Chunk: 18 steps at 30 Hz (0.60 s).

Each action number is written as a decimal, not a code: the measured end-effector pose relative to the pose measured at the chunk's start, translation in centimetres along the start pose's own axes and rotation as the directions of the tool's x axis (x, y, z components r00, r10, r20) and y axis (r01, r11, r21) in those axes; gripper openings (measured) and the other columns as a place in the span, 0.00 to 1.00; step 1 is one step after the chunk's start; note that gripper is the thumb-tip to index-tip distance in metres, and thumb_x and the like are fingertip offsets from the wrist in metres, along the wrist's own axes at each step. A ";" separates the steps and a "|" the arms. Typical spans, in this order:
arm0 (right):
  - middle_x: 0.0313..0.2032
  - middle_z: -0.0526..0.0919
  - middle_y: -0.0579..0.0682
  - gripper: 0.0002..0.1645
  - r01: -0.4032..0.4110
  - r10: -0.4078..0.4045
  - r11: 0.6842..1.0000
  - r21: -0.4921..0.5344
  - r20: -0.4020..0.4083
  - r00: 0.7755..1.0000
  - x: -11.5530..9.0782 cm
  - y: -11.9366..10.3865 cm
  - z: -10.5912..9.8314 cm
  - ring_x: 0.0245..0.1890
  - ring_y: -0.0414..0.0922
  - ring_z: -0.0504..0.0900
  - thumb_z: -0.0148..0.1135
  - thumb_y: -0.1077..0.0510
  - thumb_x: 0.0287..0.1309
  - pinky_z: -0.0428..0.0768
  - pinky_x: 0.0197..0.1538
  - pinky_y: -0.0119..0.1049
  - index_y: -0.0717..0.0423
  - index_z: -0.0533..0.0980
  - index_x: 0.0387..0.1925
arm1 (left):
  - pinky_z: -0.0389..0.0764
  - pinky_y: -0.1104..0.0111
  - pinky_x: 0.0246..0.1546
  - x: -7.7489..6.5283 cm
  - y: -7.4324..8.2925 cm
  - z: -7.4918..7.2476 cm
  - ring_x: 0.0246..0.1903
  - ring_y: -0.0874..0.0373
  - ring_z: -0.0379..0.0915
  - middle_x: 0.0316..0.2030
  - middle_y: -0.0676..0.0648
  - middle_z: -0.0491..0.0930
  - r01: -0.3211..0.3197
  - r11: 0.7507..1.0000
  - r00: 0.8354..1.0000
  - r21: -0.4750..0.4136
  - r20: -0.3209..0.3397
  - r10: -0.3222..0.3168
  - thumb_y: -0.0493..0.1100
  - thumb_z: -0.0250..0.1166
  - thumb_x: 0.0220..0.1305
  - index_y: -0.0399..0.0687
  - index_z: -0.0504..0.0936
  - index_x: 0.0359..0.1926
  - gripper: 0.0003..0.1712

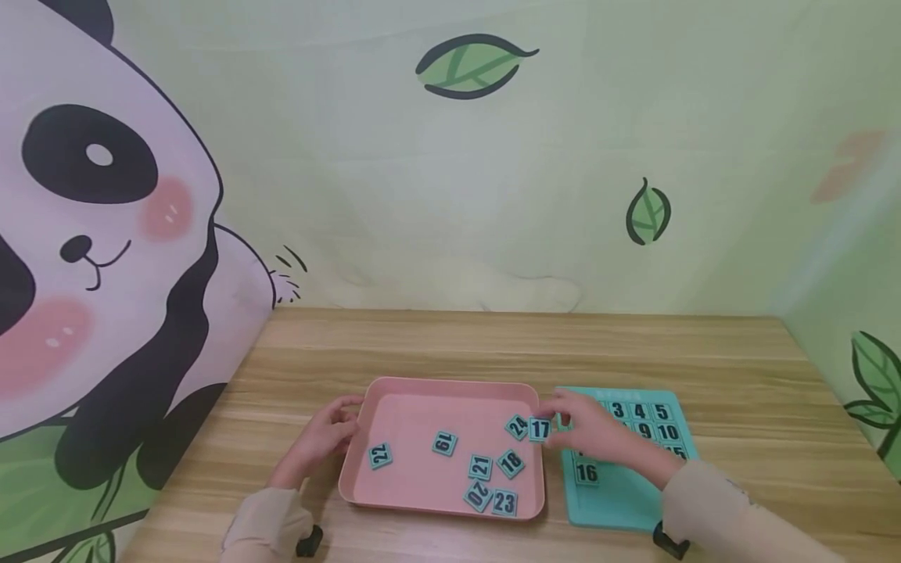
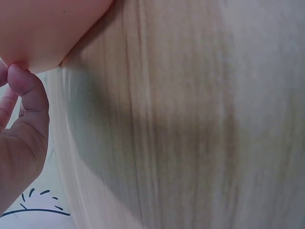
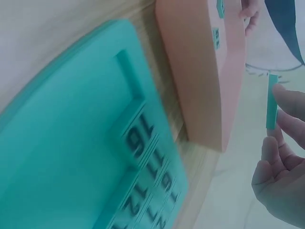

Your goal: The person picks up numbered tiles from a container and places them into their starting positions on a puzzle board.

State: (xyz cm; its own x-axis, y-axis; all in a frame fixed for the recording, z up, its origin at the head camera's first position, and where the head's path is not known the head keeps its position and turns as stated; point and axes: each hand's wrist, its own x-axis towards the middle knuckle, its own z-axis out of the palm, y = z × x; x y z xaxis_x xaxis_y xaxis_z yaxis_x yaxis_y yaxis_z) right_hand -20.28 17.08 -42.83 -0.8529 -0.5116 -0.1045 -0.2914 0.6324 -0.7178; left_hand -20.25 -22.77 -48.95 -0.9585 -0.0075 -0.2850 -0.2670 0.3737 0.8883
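Observation:
My right hand point(image 1: 587, 426) pinches a teal number tile marked 17 point(image 1: 540, 429) over the right rim of the pink tray point(image 1: 408, 504). In the right wrist view this tile point(image 3: 271, 102) appears edge-on between thumb and fingers. My left hand point(image 1: 320, 438) holds the tray's left edge, thumb and fingertips at the rim; the left wrist view shows the thumb point(image 2: 31, 95) against the pink wall. Several loose tiles lie in the tray, among them 22 point(image 1: 380, 456), 19 point(image 1: 444, 443) and 23 point(image 1: 504, 503). Right of it, the teal board point(image 1: 619, 504) carries rows of numbered tiles, partly hidden by my right hand.
Tile 16 point(image 1: 587, 473) sits at the left of the board's lowest filled row, with bare teal surface beside it. The wooden table point(image 1: 436, 344) ends at a wall cloth printed with a panda point(image 1: 127, 274) and leaves. A narrow gap separates tray and board.

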 end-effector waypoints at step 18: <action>0.36 0.74 0.46 0.19 0.014 -0.017 0.994 -0.106 -0.024 1.000 -4.6 5.9 -1.7 0.32 0.41 0.67 0.65 0.60 0.41 0.70 0.33 0.29 0.57 0.75 0.41 | 0.70 0.70 0.22 0.2 -0.1 0.0 0.23 0.58 0.65 0.32 0.44 0.68 0.018 1.000 1.000 0.019 -0.011 -0.018 0.31 0.52 0.55 0.43 0.65 0.56 0.24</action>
State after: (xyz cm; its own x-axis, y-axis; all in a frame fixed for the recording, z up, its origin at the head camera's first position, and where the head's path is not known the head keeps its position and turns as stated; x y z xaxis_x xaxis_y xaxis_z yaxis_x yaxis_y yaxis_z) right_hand -18.85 24.18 -45.44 -0.8580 -0.5080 -0.0756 -0.3477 0.6829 -0.6424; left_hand -20.44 -22.83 -49.10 -0.9547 -0.0246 -0.2965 -0.2822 0.3909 0.8761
